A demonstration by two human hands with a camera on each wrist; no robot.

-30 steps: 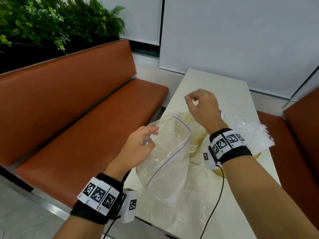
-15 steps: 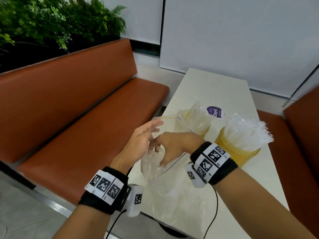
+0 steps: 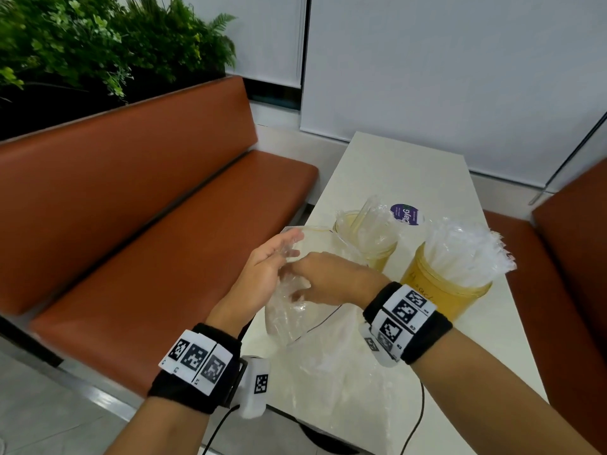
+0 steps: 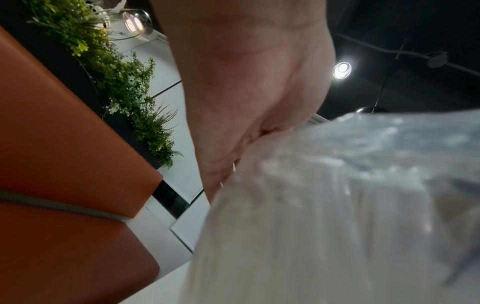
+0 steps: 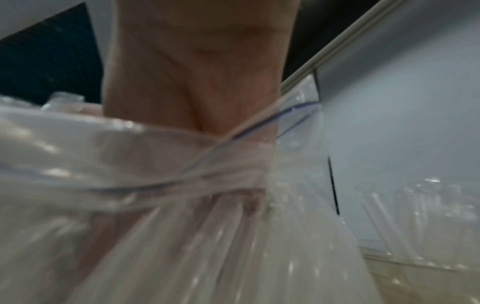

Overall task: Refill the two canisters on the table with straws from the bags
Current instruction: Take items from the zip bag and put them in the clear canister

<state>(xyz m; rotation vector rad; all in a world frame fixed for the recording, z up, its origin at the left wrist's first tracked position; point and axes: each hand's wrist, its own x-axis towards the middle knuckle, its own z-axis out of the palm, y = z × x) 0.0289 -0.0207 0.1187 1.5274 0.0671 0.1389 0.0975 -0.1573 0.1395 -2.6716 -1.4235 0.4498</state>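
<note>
Clear plastic: one bag (image 3: 295, 323) stands at the table's (image 3: 410, 172) near left edge, left hand (image 3: 262, 270) pinching its rim, right hand (image 3: 325, 284) reaching inside, finger state hidden. Two yellow canisters (image 3: 437, 290) hold straws (image 3: 466, 254) just beyond.

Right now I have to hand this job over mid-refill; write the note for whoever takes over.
Left hand: holds the mouth of the clear bag open at the table's near left edge.
Right hand: reaches into the bag; whether its fingers hold any straws cannot be told.
Right canister: packed with straws.
Left canister: only partly filled.
Left to do: bring more straws from the bag to the left canister until it is full.
</note>
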